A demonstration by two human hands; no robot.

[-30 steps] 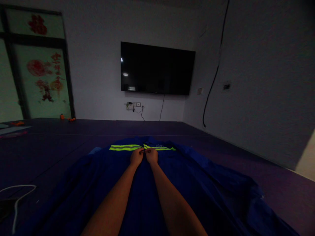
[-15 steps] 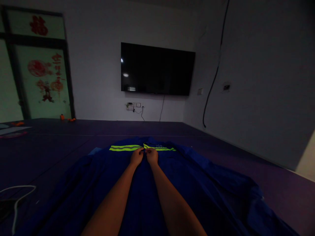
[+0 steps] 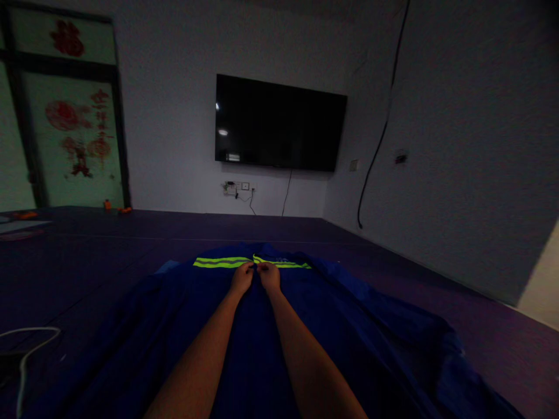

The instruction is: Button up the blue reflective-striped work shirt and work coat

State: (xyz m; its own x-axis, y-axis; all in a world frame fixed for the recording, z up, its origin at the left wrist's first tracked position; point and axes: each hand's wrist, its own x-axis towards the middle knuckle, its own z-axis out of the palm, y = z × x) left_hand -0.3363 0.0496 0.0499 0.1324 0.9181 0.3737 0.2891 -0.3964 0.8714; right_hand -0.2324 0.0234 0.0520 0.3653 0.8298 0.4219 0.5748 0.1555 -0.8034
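A dark blue work jacket (image 3: 305, 308) lies spread out in front of me, its sleeves stretching to both sides. A yellow-green reflective stripe (image 3: 220, 263) crosses its chest, split at the front opening. My left hand (image 3: 243, 277) pinches the jacket's front edge at the middle, just below the stripe. Close beside it, my right hand (image 3: 269, 276) grips the opposite front edge, fingers closed. Whatever small fastening sits between the fingertips is too dark and small to make out.
A white cable (image 3: 39, 343) curves over the dark purple floor (image 3: 144, 233) at left. Orange objects (image 3: 124, 210) lie by the glass door (image 3: 72, 139). A television (image 3: 279, 123) hangs on the far wall, and a black cable (image 3: 375, 157) dangles at right.
The view has shifted very slightly. Both hands stay at the same place on the jacket front, with fingers barely moved.
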